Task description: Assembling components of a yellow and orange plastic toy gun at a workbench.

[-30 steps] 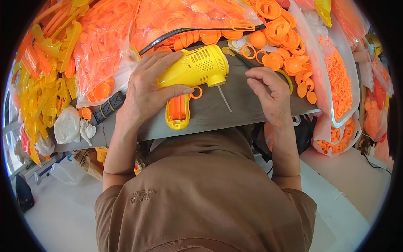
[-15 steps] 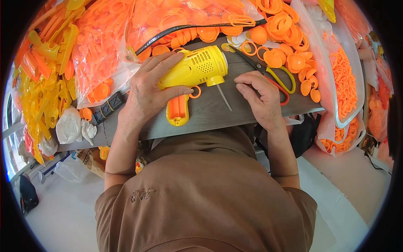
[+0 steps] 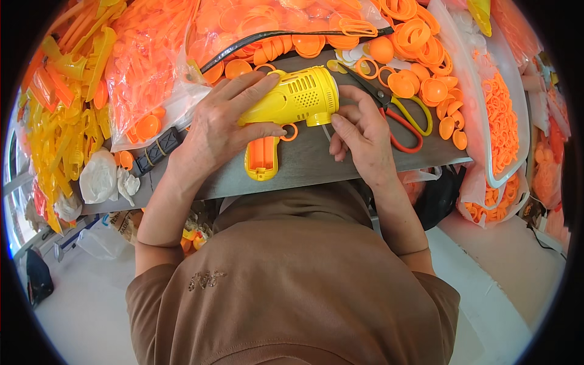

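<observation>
A yellow plastic toy gun [image 3: 295, 94], with vent slots and an open orange-lined grip, lies sideways over the dark tabletop. My left hand [image 3: 222, 118] wraps round its rear, thumb below and fingers on top. At the front end, my right hand [image 3: 363, 131] has its curled fingers and thumb against the white-rimmed muzzle and the short yellow nozzle beneath it. A thin clear tube [image 3: 328, 132] hangs from that nozzle, partly hidden behind the right fingers. An orange ring [image 3: 289, 132] rests just behind the gun, beside the left thumb.
Scissors [image 3: 406, 115] with red and yellow-green handles lie right of my right hand. Orange rings and cups [image 3: 420, 55] crowd the back. A bag of orange parts [image 3: 149, 55] and yellow pieces [image 3: 67, 134] fill the left. A clear bin [image 3: 499, 164] holds small orange parts at right.
My right hand has moved left from beside the scissors and now touches the toy gun's front end, covering much of the tube. The gun has shifted slightly right.
</observation>
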Motion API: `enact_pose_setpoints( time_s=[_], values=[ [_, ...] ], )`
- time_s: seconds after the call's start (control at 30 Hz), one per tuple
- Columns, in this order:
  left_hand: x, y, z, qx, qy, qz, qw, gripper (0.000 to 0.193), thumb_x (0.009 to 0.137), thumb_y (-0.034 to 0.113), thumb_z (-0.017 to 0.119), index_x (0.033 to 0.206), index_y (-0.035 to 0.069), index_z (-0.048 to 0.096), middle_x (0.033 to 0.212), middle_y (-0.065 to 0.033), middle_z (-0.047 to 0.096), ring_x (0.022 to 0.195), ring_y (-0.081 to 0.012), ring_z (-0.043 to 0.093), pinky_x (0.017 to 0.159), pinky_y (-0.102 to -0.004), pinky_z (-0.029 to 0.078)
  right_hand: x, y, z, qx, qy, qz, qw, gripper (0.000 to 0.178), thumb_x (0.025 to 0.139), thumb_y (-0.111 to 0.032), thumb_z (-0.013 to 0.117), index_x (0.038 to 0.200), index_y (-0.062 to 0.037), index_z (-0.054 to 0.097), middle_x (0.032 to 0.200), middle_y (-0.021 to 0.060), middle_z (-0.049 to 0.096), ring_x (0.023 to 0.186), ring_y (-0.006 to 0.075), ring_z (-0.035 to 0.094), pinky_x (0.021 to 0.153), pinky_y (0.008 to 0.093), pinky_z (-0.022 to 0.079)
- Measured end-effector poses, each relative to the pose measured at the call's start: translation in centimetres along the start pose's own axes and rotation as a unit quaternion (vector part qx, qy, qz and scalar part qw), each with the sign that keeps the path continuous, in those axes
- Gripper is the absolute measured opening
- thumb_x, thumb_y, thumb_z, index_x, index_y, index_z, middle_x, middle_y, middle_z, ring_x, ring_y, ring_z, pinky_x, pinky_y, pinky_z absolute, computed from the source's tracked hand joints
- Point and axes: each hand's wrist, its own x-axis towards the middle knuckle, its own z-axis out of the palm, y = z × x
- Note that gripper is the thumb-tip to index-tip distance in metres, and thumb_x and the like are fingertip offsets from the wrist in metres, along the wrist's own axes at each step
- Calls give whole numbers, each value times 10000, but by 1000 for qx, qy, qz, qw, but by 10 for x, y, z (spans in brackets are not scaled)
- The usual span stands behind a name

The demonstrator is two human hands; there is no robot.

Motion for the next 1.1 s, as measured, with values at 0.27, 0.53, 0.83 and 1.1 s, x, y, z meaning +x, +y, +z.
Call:
enact_pose_setpoints(
  time_s=[0.27, 0.53, 0.83, 1.1],
  values=[
    [1, -2, 0, -21, -14, 8, 1000, 657, 645, 263, 786, 1216, 44, 549, 1048, -135, 562, 911, -292, 586, 776, -361, 495, 2, -4, 15, 108, 28, 25, 993, 556, 860, -73, 591, 1322, 9, 294, 835, 69, 549, 481, 41, 420, 398, 201, 408],
    [-9, -4, 1, -38, 6, -6, 999, 669, 640, 256, 795, 1224, 42, 549, 1048, -137, 547, 907, -284, 581, 761, -362, 487, 6, -6, 21, 213, 0, 49, 976, 578, 852, -57, 593, 1341, -12, 289, 830, 54, 549, 455, 26, 369, 378, 196, 395],
    [-15, -4, 3, -62, 12, -17, 998, 677, 646, 267, 797, 1230, 30, 549, 1071, -149, 545, 910, -285, 580, 779, -351, 484, 7, 4, 30, 230, 10, 20, 973, 577, 844, -1, 562, 1352, -28, 289, 934, 109, 597, 467, 26, 385, 369, 167, 316],
    [-14, -10, -4, -181, -18, -49, 982, 653, 700, 242, 783, 1259, 31, 521, 1125, -137, 559, 976, -242, 579, 818, -324, 473, 2, 3, 31, 251, 9, -5, 968, 577, 836, 20, 546, 1349, -21, 287, 972, 130, 594, 502, 33, 409, 372, 164, 297]
  ],
)
